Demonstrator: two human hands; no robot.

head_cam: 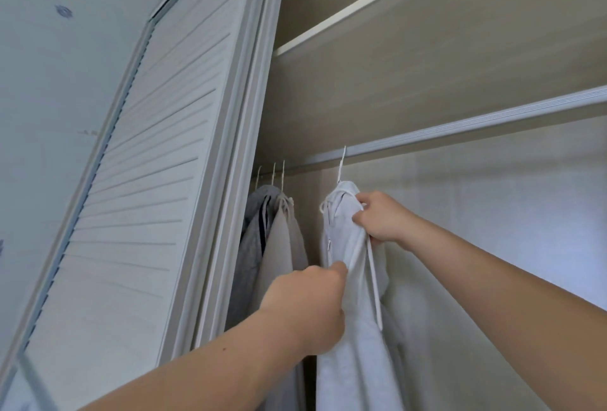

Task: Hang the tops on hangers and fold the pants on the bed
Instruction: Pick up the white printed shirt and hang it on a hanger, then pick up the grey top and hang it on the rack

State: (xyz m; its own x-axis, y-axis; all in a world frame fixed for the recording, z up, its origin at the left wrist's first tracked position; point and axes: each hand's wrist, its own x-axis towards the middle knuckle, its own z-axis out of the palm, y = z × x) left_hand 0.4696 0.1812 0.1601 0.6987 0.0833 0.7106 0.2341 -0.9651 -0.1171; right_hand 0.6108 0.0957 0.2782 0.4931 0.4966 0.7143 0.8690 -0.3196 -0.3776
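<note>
A: White fleecy hoodie hangs by a thin wire hook on the ribbed metal rail.
B: Hands?
A: Right hand pinches cloth near the collar; left hand grips the front edge lower down. A flat drawstring dangles between them. Grey tops hang to the left.

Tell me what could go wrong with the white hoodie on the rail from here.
1. The left hand and right hand both grip the white hoodie. A downward tug could drag it off its hanger or lift the hanger hook off the rail.
2. The drawstring dangles below the right hand and may snag in the fingers.
3. The grey tops hang close by on the left, so sliding the hoodie that way could bunch them.
</note>
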